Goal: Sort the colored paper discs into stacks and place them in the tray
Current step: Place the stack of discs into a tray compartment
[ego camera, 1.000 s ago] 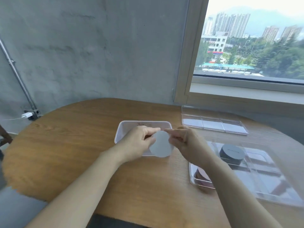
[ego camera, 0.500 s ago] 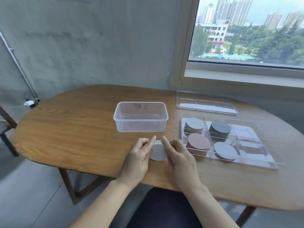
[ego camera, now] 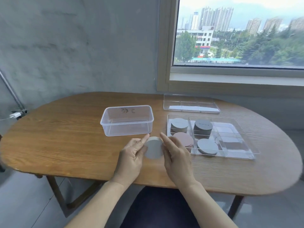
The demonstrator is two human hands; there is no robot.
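A stack of pale grey paper discs (ego camera: 153, 148) is held between my left hand (ego camera: 132, 155) and my right hand (ego camera: 176, 155), just above the table in front of me. Both hands press its sides with flat fingers. To the right lies the clear compartment tray (ego camera: 243, 152). It holds a light grey stack (ego camera: 179, 125), a dark grey stack (ego camera: 203, 126), a pink stack (ego camera: 185, 140) and a blue-grey stack (ego camera: 207, 146). Its right compartments hold no discs.
A clear plastic tub (ego camera: 127, 120) stands just behind my hands. The tray's clear lid (ego camera: 190, 105) lies at the back near the window sill. The round wooden table (ego camera: 65, 140) ends close to my body.
The view pulled back and down. My hands brought the grey disc stack from in front of the tub down toward the table near me and keep squaring it.
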